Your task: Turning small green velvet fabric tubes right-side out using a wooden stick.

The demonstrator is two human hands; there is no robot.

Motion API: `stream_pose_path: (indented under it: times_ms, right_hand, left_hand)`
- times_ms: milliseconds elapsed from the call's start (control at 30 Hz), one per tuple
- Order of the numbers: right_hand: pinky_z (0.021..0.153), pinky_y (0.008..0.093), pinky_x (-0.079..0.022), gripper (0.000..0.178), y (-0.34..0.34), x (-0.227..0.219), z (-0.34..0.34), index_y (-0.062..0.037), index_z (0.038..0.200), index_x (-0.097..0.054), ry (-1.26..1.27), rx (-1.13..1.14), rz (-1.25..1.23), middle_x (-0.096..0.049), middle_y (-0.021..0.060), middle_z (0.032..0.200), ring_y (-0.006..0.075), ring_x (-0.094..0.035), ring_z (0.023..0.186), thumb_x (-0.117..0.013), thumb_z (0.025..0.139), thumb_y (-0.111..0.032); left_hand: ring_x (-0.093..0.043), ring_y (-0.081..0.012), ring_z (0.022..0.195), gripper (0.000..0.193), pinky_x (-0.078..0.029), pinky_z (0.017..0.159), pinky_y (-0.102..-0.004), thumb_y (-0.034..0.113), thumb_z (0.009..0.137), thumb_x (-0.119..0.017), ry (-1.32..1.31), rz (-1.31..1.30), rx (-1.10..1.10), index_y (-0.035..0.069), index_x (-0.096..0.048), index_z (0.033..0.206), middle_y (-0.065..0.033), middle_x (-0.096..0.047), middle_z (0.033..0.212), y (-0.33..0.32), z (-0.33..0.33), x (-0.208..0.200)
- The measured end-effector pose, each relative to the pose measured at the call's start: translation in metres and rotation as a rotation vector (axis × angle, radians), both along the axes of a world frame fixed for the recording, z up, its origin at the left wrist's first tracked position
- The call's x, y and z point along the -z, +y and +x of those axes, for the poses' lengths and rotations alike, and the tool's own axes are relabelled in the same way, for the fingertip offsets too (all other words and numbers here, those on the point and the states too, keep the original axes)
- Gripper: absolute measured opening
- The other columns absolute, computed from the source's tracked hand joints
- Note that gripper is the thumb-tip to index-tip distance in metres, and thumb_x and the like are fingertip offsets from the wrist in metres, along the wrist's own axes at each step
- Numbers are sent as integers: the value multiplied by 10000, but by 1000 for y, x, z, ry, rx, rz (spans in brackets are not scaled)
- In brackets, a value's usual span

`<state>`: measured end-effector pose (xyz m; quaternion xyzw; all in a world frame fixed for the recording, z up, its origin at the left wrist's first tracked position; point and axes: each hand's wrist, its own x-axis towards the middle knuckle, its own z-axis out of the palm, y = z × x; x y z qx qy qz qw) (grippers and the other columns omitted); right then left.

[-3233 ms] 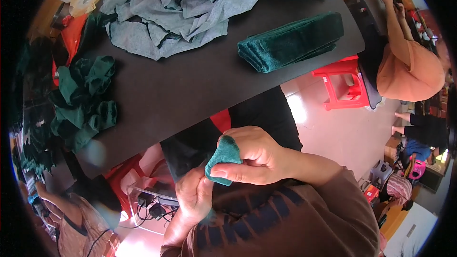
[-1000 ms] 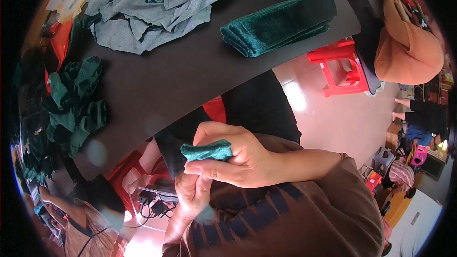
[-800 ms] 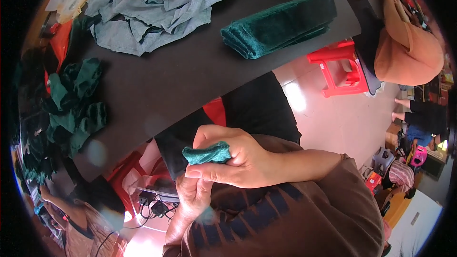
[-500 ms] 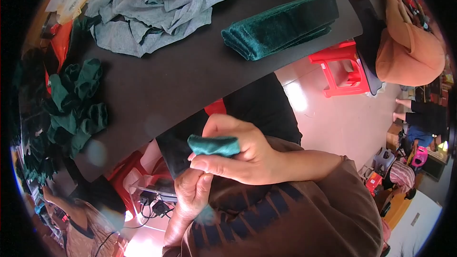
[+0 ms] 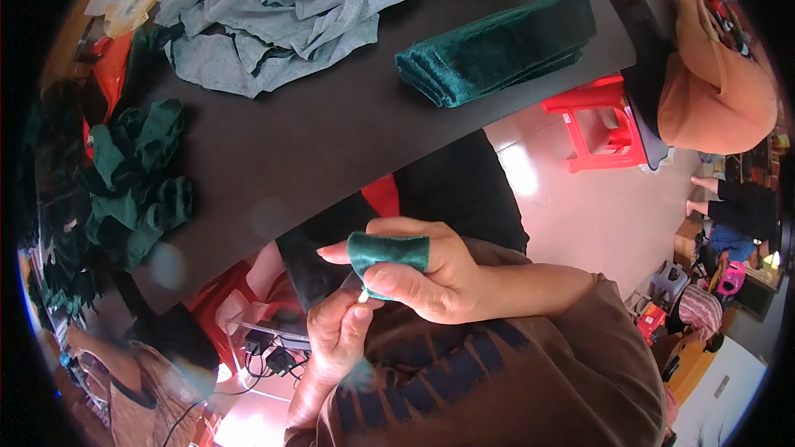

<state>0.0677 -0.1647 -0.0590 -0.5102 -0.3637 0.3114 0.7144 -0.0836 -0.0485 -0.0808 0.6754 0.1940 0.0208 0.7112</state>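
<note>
My right hand (image 5: 447,281) reaches in from the right and holds a small piece of green velvet fabric (image 5: 389,252) between thumb and fingers. The piece lies curled over the fingers, with the thumb pressing on its near side. Just below and left of it, my left hand (image 5: 335,327) is closed in a pinch. A small pale tip shows at its fingertips, touching the fabric's lower edge; I cannot make out what it is. Both hands are in front of my brown top, near the table edge.
On the dark table (image 5: 273,157) lie a grey-green cloth heap (image 5: 273,33), a folded dark green velvet stack (image 5: 497,50) and a pile of green fabric pieces (image 5: 137,190). A red stool (image 5: 600,128) stands at the right. Other people sit at the right and lower left.
The velvet piece has turned so more of its face shows. My right fingers have straightened and an index finger now sticks out to the left. The left hand has hardly moved.
</note>
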Motion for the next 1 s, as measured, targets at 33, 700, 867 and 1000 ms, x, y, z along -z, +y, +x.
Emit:
stream_pose_path:
  times_ms: [33, 700, 867, 1000]
  right_hand:
    - [630, 233, -441, 322, 1, 0, -8, 56, 1122, -554, 75, 24, -30, -592, 116, 977, 111, -558, 791, -547, 884, -160]
    - [584, 248, -490, 276, -1, 9, -3, 39, 1063, -570, -407, 23, -119, -622, 138, 956, 180, -633, 678, -562, 867, -155]
    - [620, 244, -454, 287, -5, -5, 8, 45, 1084, -578, -180, 3, -96, -602, 131, 933, 165, -579, 717, -580, 842, -110]
    - [628, 246, -410, 302, -4, -15, 20, 48, 1088, -592, -202, 124, 4, -576, 105, 851, 167, -519, 724, -596, 807, -63]
  left_hand:
    - [-535, -109, 633, 255, -429, 594, -238, 216, 897, -522, -1, 1, 0, -33, -578, 882, -62, -604, 729, -1, 1, -1]
    - [-376, -30, 561, 295, -306, 510, -182, 276, 912, -503, -9, -278, -116, -10, -567, 878, 37, -483, 645, -9, 0, -8]
    - [-439, -58, 574, 289, -354, 532, -202, 267, 901, -521, 14, -187, -31, -12, -582, 857, 6, -524, 656, 5, 2, -9]
    - [-554, -139, 619, 258, -420, 578, -238, 216, 869, -555, 44, -35, -29, -21, -604, 781, -77, -601, 702, 17, 0, -10]
